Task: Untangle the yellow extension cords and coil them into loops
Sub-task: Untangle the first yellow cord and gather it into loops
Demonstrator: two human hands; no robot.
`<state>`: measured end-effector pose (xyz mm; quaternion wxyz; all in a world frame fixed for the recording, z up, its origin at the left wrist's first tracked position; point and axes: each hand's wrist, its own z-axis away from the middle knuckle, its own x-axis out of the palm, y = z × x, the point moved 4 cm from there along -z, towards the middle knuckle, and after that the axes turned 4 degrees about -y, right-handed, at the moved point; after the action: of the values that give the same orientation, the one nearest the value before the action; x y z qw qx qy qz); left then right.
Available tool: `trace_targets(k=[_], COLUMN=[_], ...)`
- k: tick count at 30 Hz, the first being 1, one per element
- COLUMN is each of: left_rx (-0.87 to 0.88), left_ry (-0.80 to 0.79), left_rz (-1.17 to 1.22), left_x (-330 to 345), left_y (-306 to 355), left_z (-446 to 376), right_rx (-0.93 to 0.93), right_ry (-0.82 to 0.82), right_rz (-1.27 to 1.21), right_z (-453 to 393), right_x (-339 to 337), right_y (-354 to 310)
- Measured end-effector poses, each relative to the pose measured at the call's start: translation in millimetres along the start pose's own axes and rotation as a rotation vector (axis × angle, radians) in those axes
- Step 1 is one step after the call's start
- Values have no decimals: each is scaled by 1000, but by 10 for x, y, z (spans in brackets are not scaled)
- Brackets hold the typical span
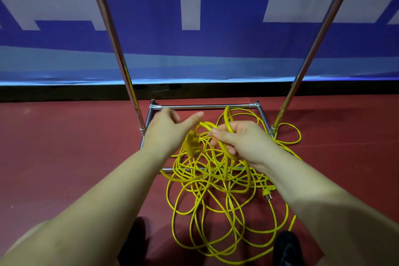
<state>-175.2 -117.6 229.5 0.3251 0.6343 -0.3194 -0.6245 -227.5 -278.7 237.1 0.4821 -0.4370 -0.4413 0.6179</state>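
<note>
— What did we have in front of us?

— The yellow extension cords (218, 190) lay in one tangled heap on the red floor (64, 147), thin glossy strands crossing each other in many loose, uneven rings. The heap spread over the near bar of a chrome rack base (205, 106) and reached towards our shoes (286, 248). One loop strayed round the foot of the right upright pole (313, 49).

— And our hands?

— Our right hand (239, 140) was curled round a couple of turns of cord, lifted above the pile; a small ring stood up out of the fist and another curved below it. Our left hand (166, 129) was blurred, fingers stretched out and thumb pointing right, gripping nothing.

— Any ends showing?

— A yellow socket block (191, 143) hung just under our left thumb, blurred too. A plug (267, 194) with metal prongs rested on the floor beside our right forearm.

— Behind it all?

— A blue and white banner (194, 17).
</note>
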Motion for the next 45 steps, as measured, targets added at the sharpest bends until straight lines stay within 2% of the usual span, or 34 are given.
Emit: trace_targets(k=[3,7,9,11,13,16,20,24,27,30,34,37,41,42,45], left_rx=[-134,-14,-28,-173,-395,-591,-737,-750,-715,-701,-706,-712,-689,-674,-596], left_ry=[-112,60,-37,-258,-459,-581,-569,-446,-394,-354,-412,-492,-564,-579,-596], left_rz=[-32,-77,-44,120,393,723,1136,1345,1360,1400,1207,1151,1019,982,878], left_x=[3,-116,-67,64,179,213,173,154,139,41,-154,-227,-284,-286,-245], left_y=[-85,1,67,92,87,59,42,56,49,-16,-131,-146,-181,-184,-150], left_z=[-19,-32,-9,66,154,183,168,111,53,-42,-127,-119,-114,-111,-75], right_rx=[-21,-30,-43,-58,-75,-113,-122,-111,-118,-121,-1,139,267,283,248], right_ry=[63,175,200,190,158,106,45,27,26,109,245,283,205,170,45], right_rz=[46,16,-6,1,45,211,301,283,297,326,150,-114,-285,-260,19], right_z=[-43,-79,-89,-88,-73,-48,-59,-89,-71,-68,-149,-139,-115,-105,-57], right_x=[-11,-31,-26,-6,42,141,215,255,289,211,-128,-261,-246,-236,-200], right_y=[42,79,68,44,17,-15,-2,12,-7,-92,-112,-29,11,10,-15])
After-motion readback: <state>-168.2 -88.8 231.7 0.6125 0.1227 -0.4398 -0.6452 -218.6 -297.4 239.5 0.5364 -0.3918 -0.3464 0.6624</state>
